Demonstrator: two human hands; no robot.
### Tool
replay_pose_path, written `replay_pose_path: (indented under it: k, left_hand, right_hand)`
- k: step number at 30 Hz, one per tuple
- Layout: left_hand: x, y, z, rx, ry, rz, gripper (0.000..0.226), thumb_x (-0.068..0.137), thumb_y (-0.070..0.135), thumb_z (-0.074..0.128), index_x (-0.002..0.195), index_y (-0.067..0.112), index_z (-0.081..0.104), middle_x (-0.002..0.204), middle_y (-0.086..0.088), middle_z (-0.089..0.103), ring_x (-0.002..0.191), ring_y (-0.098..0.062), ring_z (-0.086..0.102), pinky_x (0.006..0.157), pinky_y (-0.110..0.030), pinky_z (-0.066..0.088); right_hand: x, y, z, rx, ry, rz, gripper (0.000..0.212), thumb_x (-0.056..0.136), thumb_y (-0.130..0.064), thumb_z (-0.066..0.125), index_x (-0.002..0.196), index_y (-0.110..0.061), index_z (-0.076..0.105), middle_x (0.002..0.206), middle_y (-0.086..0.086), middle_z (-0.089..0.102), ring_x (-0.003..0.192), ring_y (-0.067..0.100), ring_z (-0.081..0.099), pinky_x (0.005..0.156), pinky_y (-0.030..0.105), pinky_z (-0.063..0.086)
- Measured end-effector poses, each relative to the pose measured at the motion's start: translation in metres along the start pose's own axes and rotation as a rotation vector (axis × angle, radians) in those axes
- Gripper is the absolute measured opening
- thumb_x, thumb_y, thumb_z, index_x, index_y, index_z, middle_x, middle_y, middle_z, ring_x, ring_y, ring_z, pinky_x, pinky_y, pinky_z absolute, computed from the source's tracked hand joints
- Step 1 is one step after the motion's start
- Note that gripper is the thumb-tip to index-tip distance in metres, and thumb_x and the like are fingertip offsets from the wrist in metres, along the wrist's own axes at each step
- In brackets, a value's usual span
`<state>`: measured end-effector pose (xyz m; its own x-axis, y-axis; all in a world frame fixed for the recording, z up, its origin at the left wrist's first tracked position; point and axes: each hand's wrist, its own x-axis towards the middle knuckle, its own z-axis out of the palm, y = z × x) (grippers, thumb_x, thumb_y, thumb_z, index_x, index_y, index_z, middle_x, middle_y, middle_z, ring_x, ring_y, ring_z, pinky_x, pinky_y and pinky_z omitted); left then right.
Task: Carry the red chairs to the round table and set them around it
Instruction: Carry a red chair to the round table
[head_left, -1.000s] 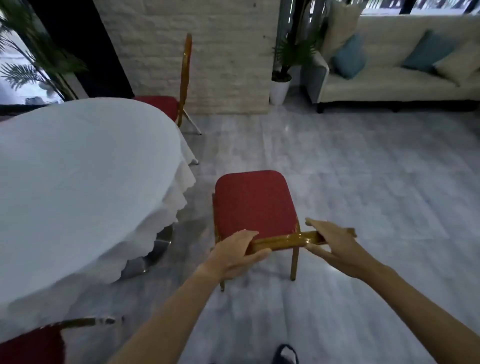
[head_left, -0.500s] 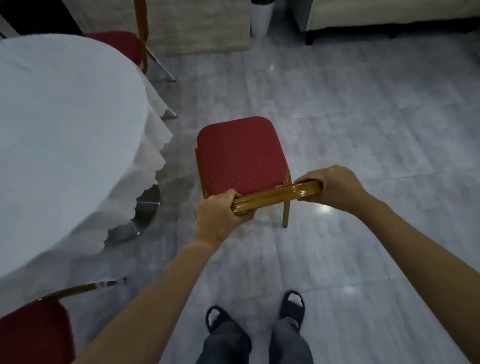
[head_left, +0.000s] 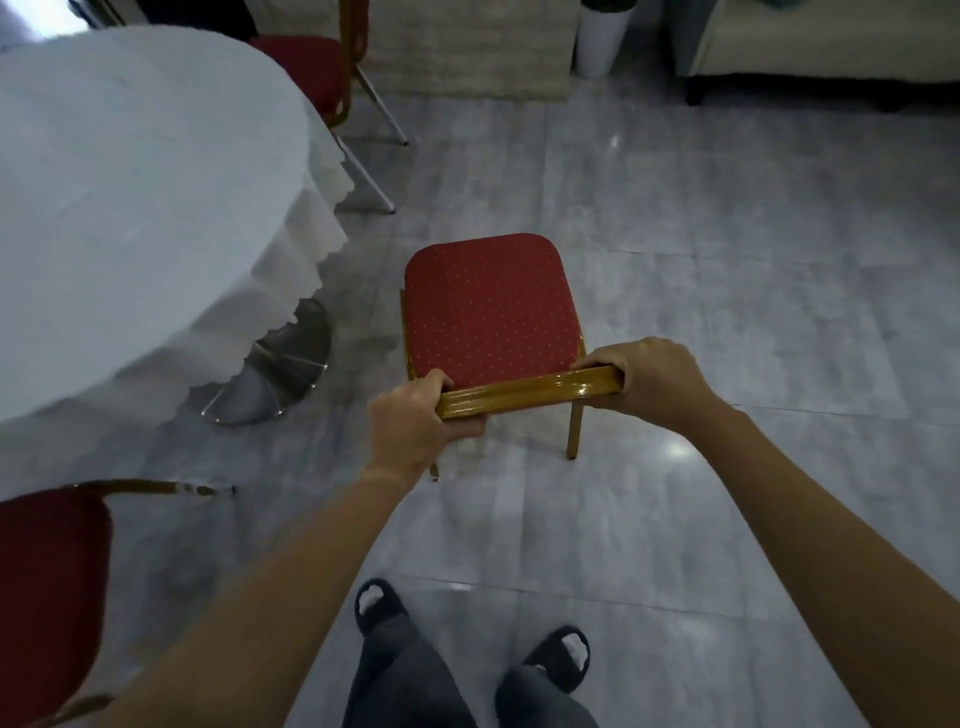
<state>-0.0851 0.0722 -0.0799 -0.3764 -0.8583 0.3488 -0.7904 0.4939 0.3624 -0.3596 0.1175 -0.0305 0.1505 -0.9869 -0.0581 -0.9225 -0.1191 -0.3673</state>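
A red chair (head_left: 488, 306) with a dotted seat and gold frame stands on the grey floor in front of me, just right of the round table (head_left: 130, 208) under its white cloth. My left hand (head_left: 415, 421) grips the left end of the chair's gold top rail. My right hand (head_left: 649, 376) grips the right end of that rail. A second red chair (head_left: 311, 73) stands at the table's far side. A third red chair (head_left: 47, 587) is at the lower left, by the table's near edge.
The table's chrome base (head_left: 275, 379) shows under the cloth, left of the held chair. A white planter (head_left: 602, 41) and a pale sofa (head_left: 810, 47) stand at the back right. My feet in dark slippers (head_left: 467, 629) are below the chair. Open tiled floor lies to the right.
Both hands went from resting loosely on the rail to gripping its ends. The view tilted down, and the chair now sits closer to me and to the table's base.
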Motion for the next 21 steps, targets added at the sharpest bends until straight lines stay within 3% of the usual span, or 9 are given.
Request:
replay_pose_path:
  k: [6, 11, 16, 21]
  left_hand:
    - [-0.010, 0.065, 0.020, 0.056, 0.070, -0.067, 0.064, 0.064, 0.074, 0.051, 0.073, 0.013, 0.066, 0.059, 0.001, 0.066, 0.047, -0.016, 0.061, 0.044, -0.024, 0.046]
    - [-0.012, 0.097, 0.034, 0.079, 0.071, -0.128, 0.061, 0.062, 0.074, 0.055, 0.071, 0.014, 0.062, 0.057, 0.001, 0.065, 0.046, -0.017, 0.060, 0.043, -0.026, 0.045]
    - [-0.001, 0.117, 0.049, 0.088, 0.041, -0.160, 0.064, 0.062, 0.075, 0.055, 0.074, 0.012, 0.061, 0.060, 0.000, 0.065, 0.048, -0.018, 0.060, 0.046, -0.032, 0.051]
    - [0.020, 0.149, 0.073, 0.105, 0.067, -0.178, 0.062, 0.064, 0.073, 0.056, 0.075, 0.012, 0.062, 0.062, 0.000, 0.067, 0.050, -0.016, 0.061, 0.046, -0.028, 0.050]
  right_hand:
    - [-0.023, 0.049, -0.018, 0.009, -0.001, -0.023, 0.035, 0.070, -0.049, 0.073, 0.100, -0.033, 0.068, 0.085, -0.010, 0.073, 0.078, 0.013, 0.066, 0.061, 0.022, 0.042]
    - [-0.031, 0.080, -0.028, 0.017, -0.018, -0.052, 0.038, 0.069, -0.053, 0.072, 0.101, -0.033, 0.067, 0.088, -0.008, 0.073, 0.082, 0.016, 0.066, 0.066, 0.028, 0.047]
    - [-0.025, 0.110, -0.040, 0.012, -0.011, -0.129, 0.036, 0.070, -0.054, 0.071, 0.099, -0.032, 0.068, 0.085, -0.008, 0.073, 0.077, 0.015, 0.064, 0.055, 0.021, 0.032]
    - [-0.011, 0.154, -0.055, 0.013, -0.043, -0.166, 0.036, 0.069, -0.054, 0.072, 0.098, -0.033, 0.068, 0.086, -0.009, 0.072, 0.078, 0.015, 0.065, 0.062, 0.023, 0.037]
